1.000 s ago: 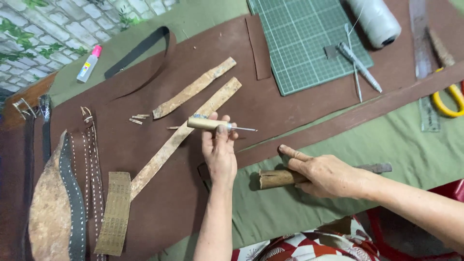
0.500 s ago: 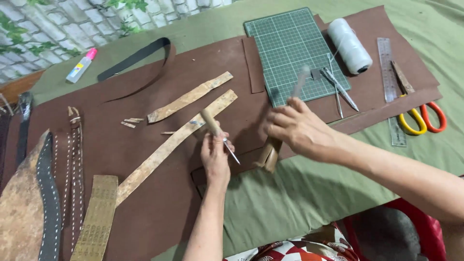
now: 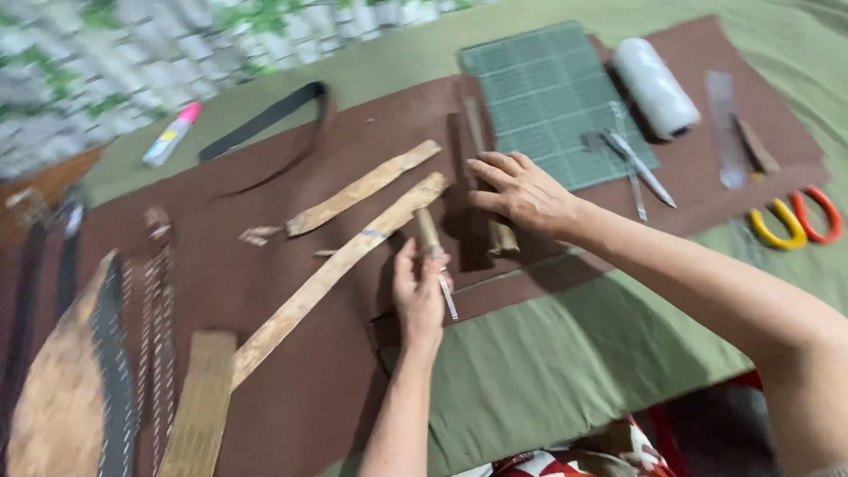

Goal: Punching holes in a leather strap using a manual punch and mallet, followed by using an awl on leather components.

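Head view, looking down on a green-covered counter overlaid by a large brown leather sheet.

My left hand lies near the front edge of the leather sheet, its fingers clenched around the wooden handle of an awl. The handle points away from me, and the thin metal tip shows below my fingers, slanting toward the front edge.

My right hand reaches in from the right, its fingers grasping a wooden-handled mallet. The handle end shows below my palm, and the upper part rises behind my fingers against the left edge of the green cutting mat. The mallet stands just to the right of the awl; whether the two touch I cannot tell.

Two long tan leather strips lie diagonally on the sheet to the left of both hands, the nearer one ending just beside the awl handle. Small leather scraps lie between them.

At the far right corner of the mat rests a spool of white thread, with slim metal tools at the mat's near right corner. A clear ruler and the yellow and orange handles of scissors lie toward the right edge.

Toward the left edge lie stitched belts, a woven tan strap, a black strap and a glue tube with a pink cap.
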